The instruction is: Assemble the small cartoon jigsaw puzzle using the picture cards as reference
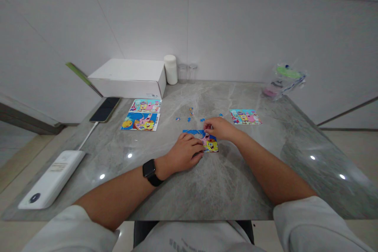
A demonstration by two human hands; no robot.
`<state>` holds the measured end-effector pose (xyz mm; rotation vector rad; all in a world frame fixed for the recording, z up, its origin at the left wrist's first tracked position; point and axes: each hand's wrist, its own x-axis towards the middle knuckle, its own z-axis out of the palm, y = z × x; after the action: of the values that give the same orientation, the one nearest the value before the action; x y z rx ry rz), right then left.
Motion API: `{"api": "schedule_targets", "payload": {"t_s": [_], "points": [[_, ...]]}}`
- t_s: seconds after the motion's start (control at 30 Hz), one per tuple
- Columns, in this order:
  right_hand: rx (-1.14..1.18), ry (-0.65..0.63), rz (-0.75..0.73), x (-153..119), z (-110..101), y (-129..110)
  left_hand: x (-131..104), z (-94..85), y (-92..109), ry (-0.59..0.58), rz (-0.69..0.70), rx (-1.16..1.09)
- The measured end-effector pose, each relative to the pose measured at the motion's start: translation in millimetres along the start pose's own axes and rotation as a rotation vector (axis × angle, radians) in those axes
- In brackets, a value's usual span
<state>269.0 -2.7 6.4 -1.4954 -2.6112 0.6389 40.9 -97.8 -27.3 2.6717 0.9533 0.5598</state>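
A jigsaw puzzle point(209, 144) with a cartoon picture in blue, pink and yellow lies on the grey table in front of me. My left hand point(187, 150) rests flat over its left part, fingers stretched out, hiding much of the picture. At the upper right corner of the puzzle, the fingers of my right hand point(217, 128) are pinched together; whatever is between them is hidden. Just beyond my hands are several loose puzzle pieces, among them a blue piece point(202, 119), another piece point(221, 115) and one farther left point(177, 119).
Two picture cards, one upper point(145, 105) and one lower point(140, 121), lie left; another card point(245, 117) lies right. Behind are a white box point(126, 80), a white bottle point(170, 70), two clear glasses point(187, 73) and a plastic bag point(283, 81). A phone point(105, 109) is cabled to a power bank point(51, 179).
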Motion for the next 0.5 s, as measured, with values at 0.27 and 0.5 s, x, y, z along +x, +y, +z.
{"api": "schedule_targets", "payload": {"t_s": [0.27,0.5], "points": [[0.053,0.125,-0.024,-3.1,-15.4,7.4,4.9,-8.5,2.5,0.052,-0.063,-0.083],[0.158,0.218,0.023,0.6,-17.3,17.1,17.8,-37.7,-32.6,0.413,-0.335,-0.32]]}}
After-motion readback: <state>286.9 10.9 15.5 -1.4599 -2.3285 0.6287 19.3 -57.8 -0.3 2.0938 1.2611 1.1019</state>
